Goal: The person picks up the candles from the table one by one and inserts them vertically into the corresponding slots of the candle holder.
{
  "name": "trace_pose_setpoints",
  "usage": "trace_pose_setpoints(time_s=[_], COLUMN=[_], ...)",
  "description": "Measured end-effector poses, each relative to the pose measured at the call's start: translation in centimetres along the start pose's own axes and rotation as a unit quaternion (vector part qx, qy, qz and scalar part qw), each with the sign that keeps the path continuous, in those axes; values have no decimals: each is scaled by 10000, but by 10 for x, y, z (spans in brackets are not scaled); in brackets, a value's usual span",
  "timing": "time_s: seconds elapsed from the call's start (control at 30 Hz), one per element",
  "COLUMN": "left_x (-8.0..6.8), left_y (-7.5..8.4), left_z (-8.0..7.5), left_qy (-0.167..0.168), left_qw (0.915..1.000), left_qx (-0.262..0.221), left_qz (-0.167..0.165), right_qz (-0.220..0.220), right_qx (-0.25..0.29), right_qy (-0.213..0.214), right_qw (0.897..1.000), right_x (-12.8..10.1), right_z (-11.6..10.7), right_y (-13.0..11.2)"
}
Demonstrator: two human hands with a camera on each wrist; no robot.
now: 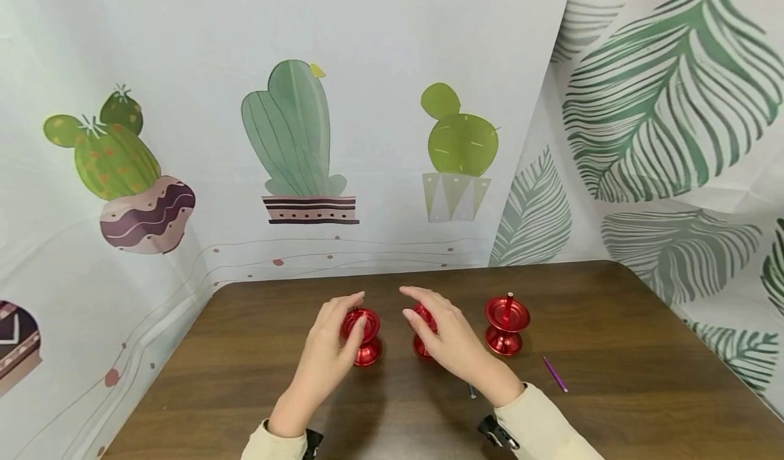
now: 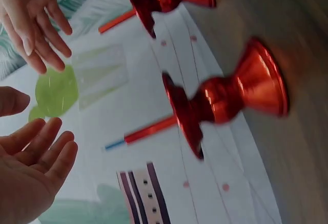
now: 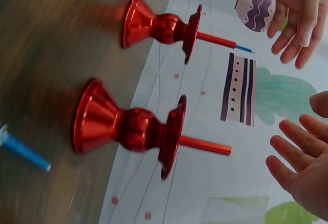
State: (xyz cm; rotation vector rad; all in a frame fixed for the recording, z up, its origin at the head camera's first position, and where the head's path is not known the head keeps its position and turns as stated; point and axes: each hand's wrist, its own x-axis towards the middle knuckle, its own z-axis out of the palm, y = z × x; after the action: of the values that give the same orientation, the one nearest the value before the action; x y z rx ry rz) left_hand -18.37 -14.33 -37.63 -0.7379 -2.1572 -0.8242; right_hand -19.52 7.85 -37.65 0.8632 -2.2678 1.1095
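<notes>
Candlesticks: three red holders; left (image 1: 365,337), middle (image 1: 422,337), right (image 1: 505,324) at 3 o'clock, on brown surface (image 1: 612,378).
Your left hand (image 1: 331,348): fingers spread, holding nothing.
Your right hand (image 1: 447,337): fingers loose, empty.

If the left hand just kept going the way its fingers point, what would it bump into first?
Probably the left red candle holder: the left hand hovers open right beside it, fingers aimed up and past its top. Depth is unclear, so it might pass just in front.

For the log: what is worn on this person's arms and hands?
Both hands are bare: the left hand and right hand show no gloves or rings. Cream long sleeves reach the wrists. A black device is strapped at each wrist.
</notes>
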Motion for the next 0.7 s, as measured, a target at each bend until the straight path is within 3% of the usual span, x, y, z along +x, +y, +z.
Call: trace_pose_setpoints(time_s=[0.1, 0.4, 0.5, 0.7], left_x=[3, 6, 8, 11], left_y=[10, 27, 27, 25], left_z=[10, 43, 52, 69], left_qy=[-191, -1072, -1386, -2051], left_qw=[9995, 9901, 9839, 9635], left_qx=[-240, -667, -775, -1034], left_qz=[-20, -616, -816, -1375], right_qz=[-32, 138, 216, 516], right_qx=[-95, -452, -561, -685], right_qy=[185, 624, 675, 444], right_qw=[9998, 9969, 9959, 9953], right_x=[-6, -26, -34, -45], right_z=[-11, -30, -31, -32], right_y=[3, 14, 18, 23])
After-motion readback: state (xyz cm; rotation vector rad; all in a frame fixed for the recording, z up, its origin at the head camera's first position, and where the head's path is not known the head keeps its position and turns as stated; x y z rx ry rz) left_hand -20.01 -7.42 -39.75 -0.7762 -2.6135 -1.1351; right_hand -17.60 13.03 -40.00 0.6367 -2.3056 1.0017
